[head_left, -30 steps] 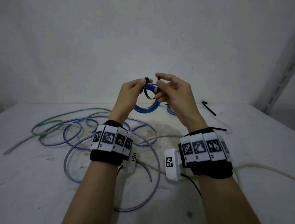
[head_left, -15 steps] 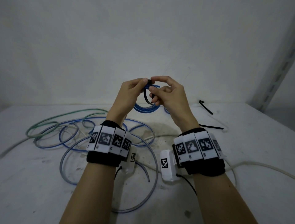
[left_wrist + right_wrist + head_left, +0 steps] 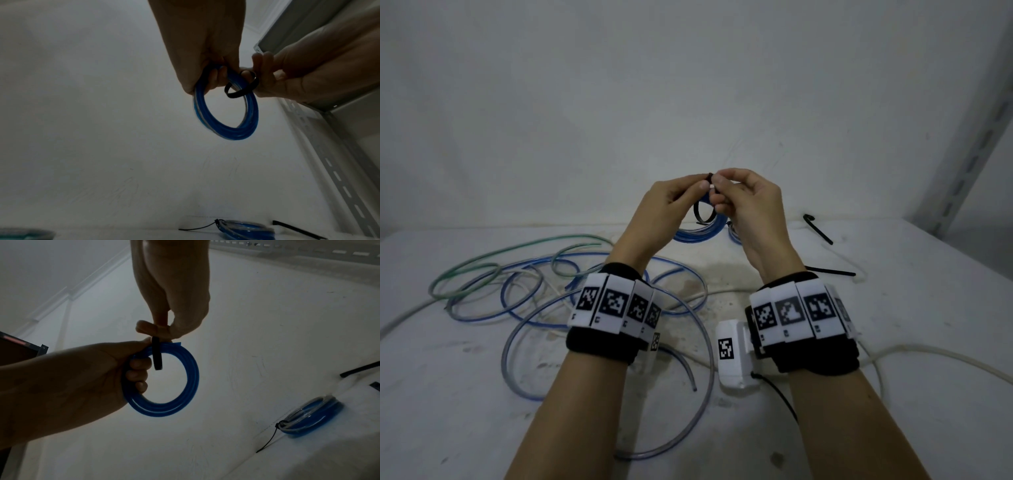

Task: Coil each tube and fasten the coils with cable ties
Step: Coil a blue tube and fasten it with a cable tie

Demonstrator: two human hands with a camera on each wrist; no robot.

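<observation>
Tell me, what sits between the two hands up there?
A black cable tie looped around the blue coil, pinched by the right hand; the left wrist view shows it.

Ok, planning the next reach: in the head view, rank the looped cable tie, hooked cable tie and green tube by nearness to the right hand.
1. Looped cable tie: pinched by the right hand, round the blue coil.
2. Hooked cable tie: table, right.
3. Green tube: far left.

Bare forearms; each wrist wears a black band (image 3: 601, 349) ringed with white coded marker tiles (image 3: 789, 313), plus a white camera box (image 3: 732, 356) trailing a black cable (image 3: 779, 394).
</observation>
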